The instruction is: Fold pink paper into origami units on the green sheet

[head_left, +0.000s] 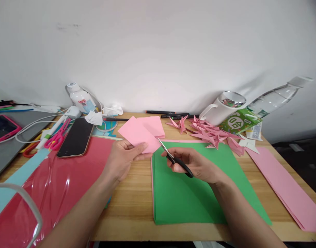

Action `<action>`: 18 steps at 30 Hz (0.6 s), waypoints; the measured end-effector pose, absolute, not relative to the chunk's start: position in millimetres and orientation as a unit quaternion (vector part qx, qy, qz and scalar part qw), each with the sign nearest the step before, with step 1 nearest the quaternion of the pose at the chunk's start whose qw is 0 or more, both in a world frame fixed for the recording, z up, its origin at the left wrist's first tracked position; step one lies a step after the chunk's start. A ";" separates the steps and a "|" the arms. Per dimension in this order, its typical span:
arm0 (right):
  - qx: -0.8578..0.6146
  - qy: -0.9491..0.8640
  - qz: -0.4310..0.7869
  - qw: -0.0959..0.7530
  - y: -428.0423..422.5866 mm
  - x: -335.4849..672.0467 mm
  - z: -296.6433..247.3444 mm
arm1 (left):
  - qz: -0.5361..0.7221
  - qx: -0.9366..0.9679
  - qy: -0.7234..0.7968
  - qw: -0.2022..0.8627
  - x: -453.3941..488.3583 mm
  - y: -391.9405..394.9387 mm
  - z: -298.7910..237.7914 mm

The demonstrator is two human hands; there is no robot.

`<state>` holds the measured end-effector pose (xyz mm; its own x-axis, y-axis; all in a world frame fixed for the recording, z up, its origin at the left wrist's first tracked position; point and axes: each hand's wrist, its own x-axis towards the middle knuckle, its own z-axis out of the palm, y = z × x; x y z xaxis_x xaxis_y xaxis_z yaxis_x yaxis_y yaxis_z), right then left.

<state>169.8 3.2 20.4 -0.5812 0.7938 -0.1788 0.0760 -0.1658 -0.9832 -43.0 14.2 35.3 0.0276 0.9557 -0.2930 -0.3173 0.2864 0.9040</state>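
My left hand (123, 158) pinches a folded pink paper (138, 135) above the wooden desk (133, 199), thumb on its lower edge. My right hand (192, 165) grips black-handled scissors (173, 158), whose blades point up-left and touch the pink paper's right edge. Under my right hand lies a green paper sheet (194, 199). A pile of folded pink paper pieces (212, 132) lies behind it.
A phone (75, 137) rests on a red plastic-wrapped sheet (57, 186) at left, beside pink scissors (56, 139). A white mug (222, 106), a green packet (240, 121) and a lying water bottle (274, 98) stand at back right. Pink strips (287, 187) lie along the right edge.
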 end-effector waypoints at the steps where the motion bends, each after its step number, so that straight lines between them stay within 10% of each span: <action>1: -0.371 -0.587 0.668 0.269 3.2 169.6 20.5 | 0.498 0.330 0.485 0.638 -43.1 14.1 34.9; 18: -0.365 -0.599 0.663 0.262 3.5 170.6 23.5 | 0.495 0.333 0.484 0.640 -44.3 13.5 34.3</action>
